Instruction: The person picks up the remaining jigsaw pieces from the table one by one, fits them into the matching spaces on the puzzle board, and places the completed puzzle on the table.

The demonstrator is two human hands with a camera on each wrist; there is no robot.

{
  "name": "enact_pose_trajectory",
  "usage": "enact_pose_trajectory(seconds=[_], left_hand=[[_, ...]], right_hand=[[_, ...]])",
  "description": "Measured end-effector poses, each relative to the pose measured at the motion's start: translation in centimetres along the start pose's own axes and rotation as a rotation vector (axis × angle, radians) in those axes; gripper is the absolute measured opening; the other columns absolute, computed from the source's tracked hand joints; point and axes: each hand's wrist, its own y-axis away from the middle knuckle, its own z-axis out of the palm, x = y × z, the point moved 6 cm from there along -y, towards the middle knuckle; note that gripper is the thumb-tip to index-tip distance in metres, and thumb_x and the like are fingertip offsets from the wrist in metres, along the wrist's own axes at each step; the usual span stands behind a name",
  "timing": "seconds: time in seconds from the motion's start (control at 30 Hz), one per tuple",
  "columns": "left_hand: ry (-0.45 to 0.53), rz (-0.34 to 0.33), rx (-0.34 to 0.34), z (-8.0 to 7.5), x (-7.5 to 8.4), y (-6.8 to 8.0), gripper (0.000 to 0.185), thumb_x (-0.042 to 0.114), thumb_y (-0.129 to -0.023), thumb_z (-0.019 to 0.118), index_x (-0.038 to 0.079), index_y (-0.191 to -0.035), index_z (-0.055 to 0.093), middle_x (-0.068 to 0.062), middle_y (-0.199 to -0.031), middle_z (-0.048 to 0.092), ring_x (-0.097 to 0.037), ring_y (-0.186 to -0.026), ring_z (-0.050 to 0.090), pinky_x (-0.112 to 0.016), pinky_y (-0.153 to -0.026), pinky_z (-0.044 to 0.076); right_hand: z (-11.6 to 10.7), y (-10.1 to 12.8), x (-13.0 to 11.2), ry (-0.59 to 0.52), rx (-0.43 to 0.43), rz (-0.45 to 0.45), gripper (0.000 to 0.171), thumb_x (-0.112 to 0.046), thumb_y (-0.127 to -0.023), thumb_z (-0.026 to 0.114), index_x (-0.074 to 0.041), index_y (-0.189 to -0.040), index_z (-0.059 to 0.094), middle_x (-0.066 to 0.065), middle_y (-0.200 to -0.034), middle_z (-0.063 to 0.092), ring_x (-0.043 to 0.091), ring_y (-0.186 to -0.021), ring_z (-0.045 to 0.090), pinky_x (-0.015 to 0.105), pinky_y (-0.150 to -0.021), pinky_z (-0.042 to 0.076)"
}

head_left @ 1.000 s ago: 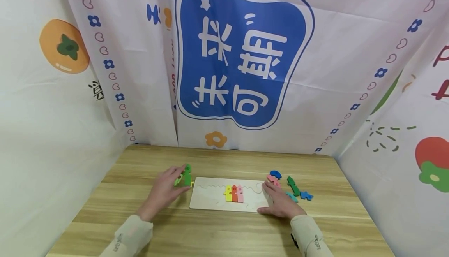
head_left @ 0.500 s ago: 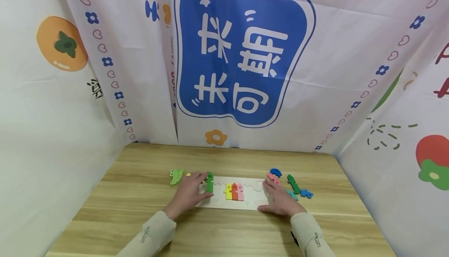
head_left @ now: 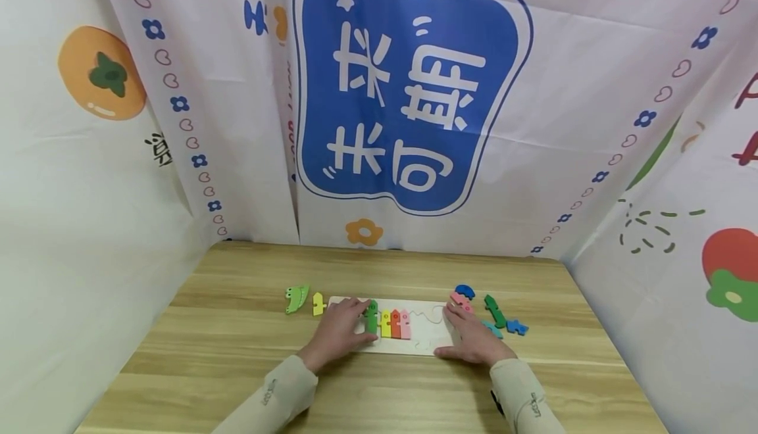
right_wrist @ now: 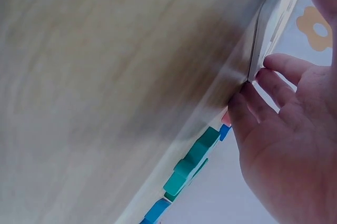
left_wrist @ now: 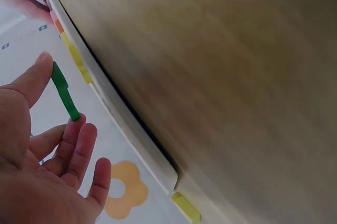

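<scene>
My left hand (head_left: 339,333) pinches an upright green puzzle piece (head_left: 372,319) between thumb and fingertip, held by its two ends. In the left wrist view this green piece (left_wrist: 65,92) is close over the pale puzzle board (head_left: 423,343). Just right of it on the board, a yellow piece (head_left: 386,323), a red piece (head_left: 396,324) and a pink piece (head_left: 405,324) stand side by side. My right hand (head_left: 474,342) rests at the board's right end, thumb at the near edge and fingers extended over the side, as the right wrist view shows.
Left of the board lie a green crocodile-head piece (head_left: 296,299) and a small yellow piece (head_left: 318,304). On the right are a dark blue piece (head_left: 465,291), a dark green piece (head_left: 494,311), a teal piece (head_left: 493,329) and a blue piece (head_left: 517,327). A printed cloth (head_left: 237,177) hangs behind the table.
My left hand has carried the green piece rightward from beside the board's left end to next to the yellow piece. My right hand has stayed in place.
</scene>
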Motion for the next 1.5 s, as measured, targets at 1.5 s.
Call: enact_pose_trajectory(seconds=[1.5], left_hand=[[-0.11, -0.006, -0.135, 1.7, 0.7, -0.2, 0.069, 0.051, -0.085, 0.082, 0.009, -0.137, 0.067, -0.006, -0.125, 0.069, -0.025, -0.113, 0.062, -0.049, -0.095, 0.051]], right_hand=[[0.6, -0.5, 0.6, 0.017, 0.003, 0.019, 0.104, -0.063, -0.081, 0.08, -0.01, -0.16, 0.038, 0.012, -0.171, 0.028, 0.04, -0.155, 0.03, 0.064, -0.12, 0.033]])
